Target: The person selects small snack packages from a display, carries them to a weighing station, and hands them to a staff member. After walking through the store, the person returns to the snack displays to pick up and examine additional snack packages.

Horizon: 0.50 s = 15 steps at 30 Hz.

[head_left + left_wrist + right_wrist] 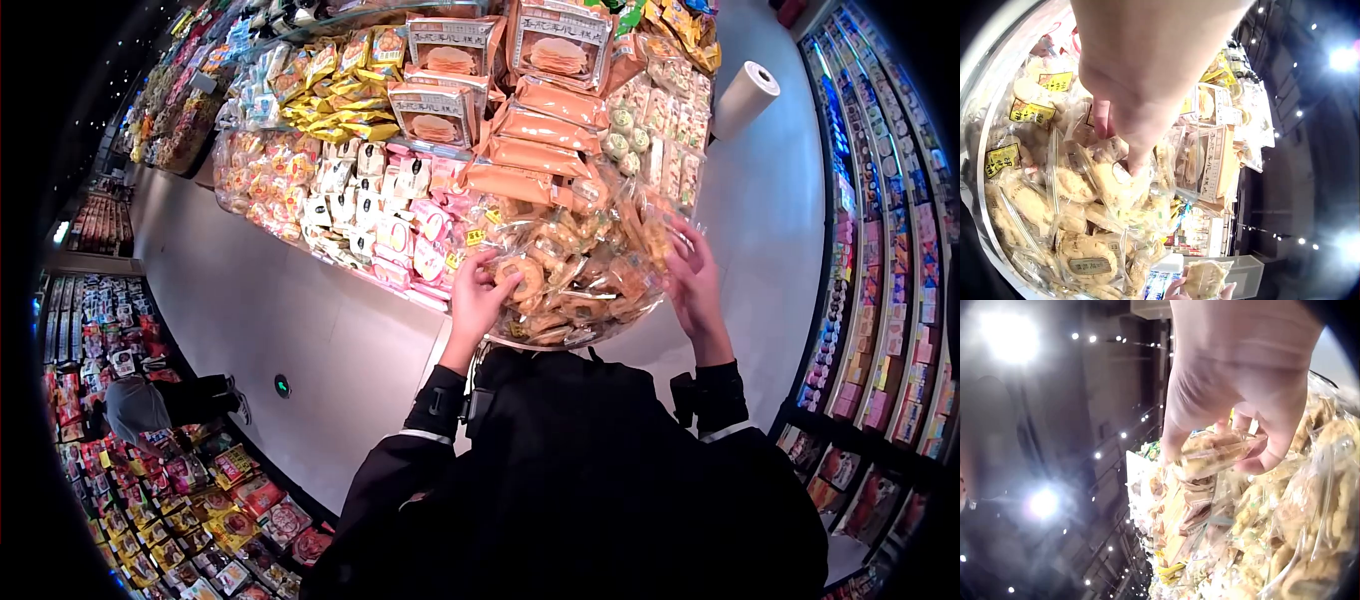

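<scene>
In the head view my left hand [476, 300] is at the near left of a heap of clear-wrapped pastries [575, 300]. It pinches a round golden wrapped pastry [524, 280] between thumb and fingers; the left wrist view shows that wrapped pastry [1116, 184] among others in the heap. My right hand [694, 285], at the heap's right edge, grips another wrapped pastry [1213, 453] by its sides. Seen from the left wrist, this second pastry [1205, 279] is flat and round, raised above the heap's far side.
Orange pastry packs [540, 140] and pink-and-white packets [370, 200] adjoin the heap on the same display. A white roll [748, 98] stands to the right. Stocked shelves [885, 250] line the right aisle; a person [150, 408] is at the lower left.
</scene>
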Motion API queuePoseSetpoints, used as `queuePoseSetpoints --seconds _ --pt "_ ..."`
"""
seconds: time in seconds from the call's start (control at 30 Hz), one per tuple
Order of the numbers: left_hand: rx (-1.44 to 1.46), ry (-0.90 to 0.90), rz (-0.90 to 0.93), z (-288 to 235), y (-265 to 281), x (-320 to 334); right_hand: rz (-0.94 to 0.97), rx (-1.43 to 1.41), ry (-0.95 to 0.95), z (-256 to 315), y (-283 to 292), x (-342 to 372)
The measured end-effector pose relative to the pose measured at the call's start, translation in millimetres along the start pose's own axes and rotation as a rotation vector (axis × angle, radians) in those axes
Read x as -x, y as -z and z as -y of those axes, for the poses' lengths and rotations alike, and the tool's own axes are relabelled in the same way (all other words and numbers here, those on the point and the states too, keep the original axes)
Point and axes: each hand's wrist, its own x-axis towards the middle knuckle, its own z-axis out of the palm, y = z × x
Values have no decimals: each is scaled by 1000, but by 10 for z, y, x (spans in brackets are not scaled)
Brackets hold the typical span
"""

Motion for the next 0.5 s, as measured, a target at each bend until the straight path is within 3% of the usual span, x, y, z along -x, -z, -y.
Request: queuePoseSetpoints --seconds 0.03,0.1,0.27,0.47,0.5 --pt "8 -62 22 -2 -11 3 -1 4 5 21 20 20" --pt "84 -42 48 -187 -3 17 -112 -191 -198 48 50 44" --pt "206 -61 45 -344 -13 -79 -85 -39 -76 -66 200 -85" --pt "116 -127 -39 -276 -154 -195 -27 118 44 166 200 -313" --pt "-1 -191 -86 -278 -154 -197 -24 169 78 200 195 -343"
